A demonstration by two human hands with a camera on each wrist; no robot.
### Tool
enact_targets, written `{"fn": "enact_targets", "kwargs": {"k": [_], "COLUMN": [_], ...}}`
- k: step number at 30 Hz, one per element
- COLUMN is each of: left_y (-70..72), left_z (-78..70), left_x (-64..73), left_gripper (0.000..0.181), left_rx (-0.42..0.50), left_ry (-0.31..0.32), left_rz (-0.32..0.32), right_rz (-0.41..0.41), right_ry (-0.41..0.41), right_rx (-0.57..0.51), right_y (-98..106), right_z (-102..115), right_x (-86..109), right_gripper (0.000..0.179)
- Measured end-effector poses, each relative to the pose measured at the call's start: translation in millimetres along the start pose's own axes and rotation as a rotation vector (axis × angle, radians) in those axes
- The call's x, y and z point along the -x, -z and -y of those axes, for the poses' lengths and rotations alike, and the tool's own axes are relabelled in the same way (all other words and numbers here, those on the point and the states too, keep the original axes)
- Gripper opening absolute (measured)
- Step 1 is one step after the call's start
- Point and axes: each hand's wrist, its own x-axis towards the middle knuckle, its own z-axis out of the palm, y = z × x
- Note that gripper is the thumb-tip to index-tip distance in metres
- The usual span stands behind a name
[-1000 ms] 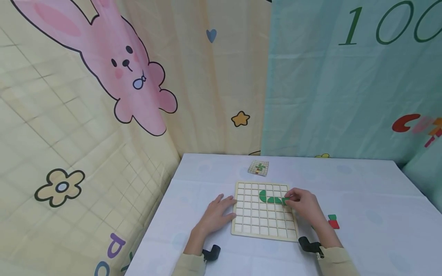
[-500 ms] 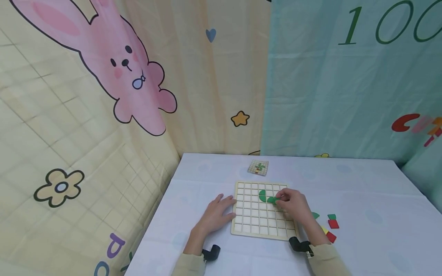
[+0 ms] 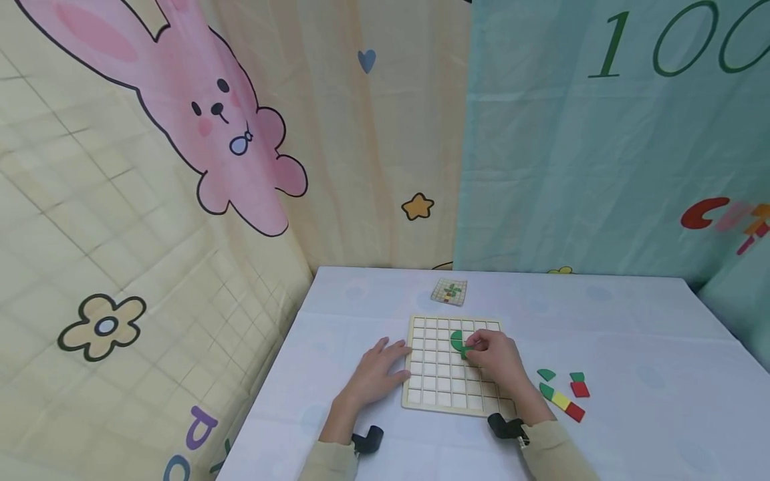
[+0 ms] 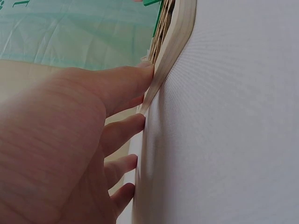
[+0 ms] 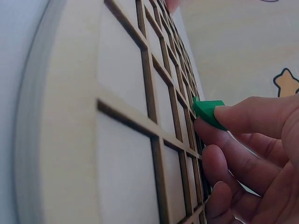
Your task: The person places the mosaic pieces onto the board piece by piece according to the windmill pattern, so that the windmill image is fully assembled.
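Observation:
A pale wooden grid board [image 3: 458, 405] lies on the table, its upper middle holding green pieces [image 3: 457, 339] with curved edges. Reaching over it, my right hand [image 3: 498, 361] pinches a small green piece [image 5: 211, 113] between thumb and index finger, close over the grid in the right wrist view. That hand covers part of the row of green pieces. My left hand [image 3: 374, 375] lies at the board's left side, fingers spread, with fingertips [image 4: 140, 120] touching the wooden edge.
Right of the board lie loose green quarter-round pieces [image 3: 546, 375], a yellow square [image 3: 561, 400] and red squares [image 3: 580, 389]. A small gridded picture card [image 3: 448, 292] rests behind the board. Printed curtains [image 3: 385, 133] hang beyond the table.
My right hand has moved left across the board, over the row of green pieces. Loose pieces formerly behind the right forearm have come into view. The left hand stays put.

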Motion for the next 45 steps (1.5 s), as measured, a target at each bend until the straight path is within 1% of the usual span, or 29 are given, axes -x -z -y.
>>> {"fn": "enact_targets", "kwargs": {"k": [4, 9, 17, 26, 32, 35, 39, 45], "left_y": [0.8, -0.3, -2.9, -1.5, -2.7, -2.3, -1.4, -1.9], "left_z": [1.0, 2.5, 4.6, 2.5, 2.5, 2.3, 1.5, 1.9], "left_x": [0.6, -0.2, -1.5, -1.4, -2.2, -2.3, -2.0, -1.8], "left_gripper": [0.05, 0.05, 0.051, 0.051, 0.051, 0.05, 0.051, 0.051], "left_rx": [-0.004, 0.01, 0.009, -0.008, -0.013, -0.016, -0.018, -0.009], "left_ry": [0.0, -0.001, -0.003, 0.002, 0.003, -0.001, -0.005, 0.005], "left_rz": [-0.001, 0.001, 0.005, 0.007, 0.005, 0.004, 0.006, 0.01], "right_rz": [-0.016, -0.012, -0.045, -0.03, -0.031, -0.036, -0.039, -0.026], "right_ry": [-0.004, 0.0, 0.01, 0.034, 0.058, 0.056, 0.054, 0.053], "right_rx": [0.007, 0.029, 0.119, 0.176, 0.208, 0.219, 0.22, 0.213], "right_y": [-5, -11, -19, -19, -18, -18, -18, -17], "right_z": [4, 8, 9, 9, 11, 11, 13, 12], "right_x": [0.1, 1.5, 3.5, 5.9, 6.6, 6.5, 6.5, 6.5], "right_gripper": [0.01, 0.01, 0.01, 0.006, 0.006, 0.008, 0.01, 0.012]}}
